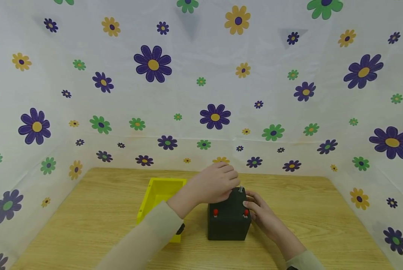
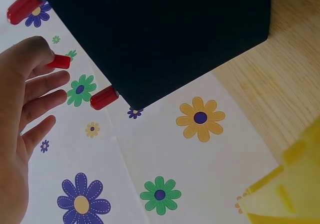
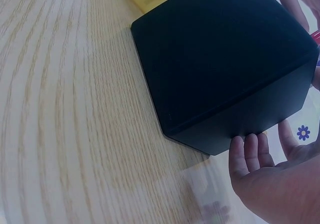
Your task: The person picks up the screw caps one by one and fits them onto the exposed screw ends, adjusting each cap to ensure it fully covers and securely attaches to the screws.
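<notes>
A black box (image 1: pixel 228 221) stands on the table, with small red caps on posts at its two near top corners, one a red cap (image 1: pixel 215 212) at the left. A bare metal post (image 1: pixel 241 189) shows at the far right corner. My left hand (image 1: pixel 218 183) is over the far left part of the box's top. In the left wrist view its thumb and index finger pinch another red cap (image 2: pixel 61 61), held just off the box. My right hand (image 1: pixel 263 215) grips the box's right side, thumb at the top edge and fingers (image 3: pixel 251 151) along the side face.
A yellow bin (image 1: pixel 149 198) stands left of the box, partly behind my left forearm. The wooden table (image 1: pixel 113 202) runs back to a white flowered sheet (image 1: pixel 194 93) that hangs behind it and on both sides.
</notes>
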Demonstrator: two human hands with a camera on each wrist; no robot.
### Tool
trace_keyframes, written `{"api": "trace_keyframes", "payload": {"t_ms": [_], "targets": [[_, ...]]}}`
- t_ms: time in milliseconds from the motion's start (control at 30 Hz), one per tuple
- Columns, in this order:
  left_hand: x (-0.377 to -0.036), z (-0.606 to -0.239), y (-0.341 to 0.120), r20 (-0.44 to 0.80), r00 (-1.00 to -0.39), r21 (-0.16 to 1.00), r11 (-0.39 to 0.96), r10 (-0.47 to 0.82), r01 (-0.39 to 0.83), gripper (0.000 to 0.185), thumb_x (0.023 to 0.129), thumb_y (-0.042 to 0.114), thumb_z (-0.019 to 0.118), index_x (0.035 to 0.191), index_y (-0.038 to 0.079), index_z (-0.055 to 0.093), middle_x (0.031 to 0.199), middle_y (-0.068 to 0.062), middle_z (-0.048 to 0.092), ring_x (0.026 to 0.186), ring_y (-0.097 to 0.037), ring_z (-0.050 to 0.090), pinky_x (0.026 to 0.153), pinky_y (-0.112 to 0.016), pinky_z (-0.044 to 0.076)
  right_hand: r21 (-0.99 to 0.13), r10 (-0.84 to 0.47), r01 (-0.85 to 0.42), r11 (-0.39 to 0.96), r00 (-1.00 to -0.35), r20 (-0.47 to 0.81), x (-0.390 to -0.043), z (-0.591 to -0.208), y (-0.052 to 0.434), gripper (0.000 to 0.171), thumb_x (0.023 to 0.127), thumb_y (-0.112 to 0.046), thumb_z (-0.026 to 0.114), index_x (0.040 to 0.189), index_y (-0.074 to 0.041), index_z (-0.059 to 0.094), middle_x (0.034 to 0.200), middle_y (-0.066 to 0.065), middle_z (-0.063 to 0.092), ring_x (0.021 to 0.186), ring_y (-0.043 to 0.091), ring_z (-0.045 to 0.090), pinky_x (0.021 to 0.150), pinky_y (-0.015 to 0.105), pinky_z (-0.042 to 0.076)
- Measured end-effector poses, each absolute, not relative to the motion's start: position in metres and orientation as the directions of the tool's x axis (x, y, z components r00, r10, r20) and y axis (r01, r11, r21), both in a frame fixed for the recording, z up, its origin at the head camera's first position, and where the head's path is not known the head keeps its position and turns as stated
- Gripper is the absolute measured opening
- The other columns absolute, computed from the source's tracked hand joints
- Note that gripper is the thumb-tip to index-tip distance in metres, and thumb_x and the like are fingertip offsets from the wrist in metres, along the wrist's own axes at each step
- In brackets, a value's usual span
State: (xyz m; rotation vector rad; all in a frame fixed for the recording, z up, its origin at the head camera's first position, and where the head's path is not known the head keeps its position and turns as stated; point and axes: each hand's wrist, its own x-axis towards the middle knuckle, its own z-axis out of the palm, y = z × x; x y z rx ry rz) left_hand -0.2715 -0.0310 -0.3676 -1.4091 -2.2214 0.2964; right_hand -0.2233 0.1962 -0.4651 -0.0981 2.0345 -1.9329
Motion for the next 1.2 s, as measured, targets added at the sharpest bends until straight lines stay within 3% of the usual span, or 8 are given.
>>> {"api": "trace_keyframes", "payload": {"t_ms": [367,667,967,1200], "targets": [[-0.275,-0.366,-0.023,0.279,-0.352,-0.428,0.444,0.893,0.787,0.016,0.101,0.031,0.070,0.112,0.021,0.074,0.114,0.007,0.076,0.111,-0.014,0.068,0.113,-0.031,0.050,-0.980,-0.274,0.182,0.085,-0.941,-0.198,-0.222,-0.464,0.196,0.063,0.108,-0.027,0.053,0.162,-0.007,0.029,0.166,0.020,0.034,0.137,0.023,0.052,0.120,0.038,0.042],[-0.278,-0.367,-0.020,0.292,-0.354,-0.401,0.450,0.888,0.798,0.014,0.102,0.029,0.068,0.112,0.021,0.075,0.114,0.007,0.076,0.111,-0.014,0.069,0.113,-0.030,0.051,-0.981,-0.280,0.176,0.078,-0.941,-0.191,-0.223,-0.464,0.197,0.062,0.108,-0.026,0.053,0.162,-0.007,0.029,0.166,0.020,0.034,0.135,0.021,0.054,0.114,0.031,0.046],[-0.283,-0.370,-0.017,0.320,-0.345,-0.393,0.455,0.882,0.799,0.013,0.102,0.029,0.069,0.111,0.021,0.075,0.114,0.007,0.077,0.111,-0.013,0.069,0.113,-0.030,0.051,-0.980,-0.265,0.181,0.084,-0.944,-0.197,-0.222,-0.464,0.196,0.062,0.107,-0.026,0.053,0.161,-0.007,0.029,0.166,0.021,0.034,0.138,0.024,0.052,0.120,0.038,0.043],[-0.284,-0.370,-0.013,0.317,-0.351,-0.389,0.458,0.881,0.799,0.013,0.103,0.028,0.068,0.112,0.021,0.075,0.114,0.007,0.077,0.112,-0.014,0.069,0.113,-0.030,0.051,-0.981,-0.272,0.177,0.077,-0.943,-0.192,-0.222,-0.464,0.197,0.062,0.107,-0.026,0.053,0.161,-0.007,0.029,0.166,0.021,0.034,0.134,0.021,0.054,0.115,0.033,0.045]]}}
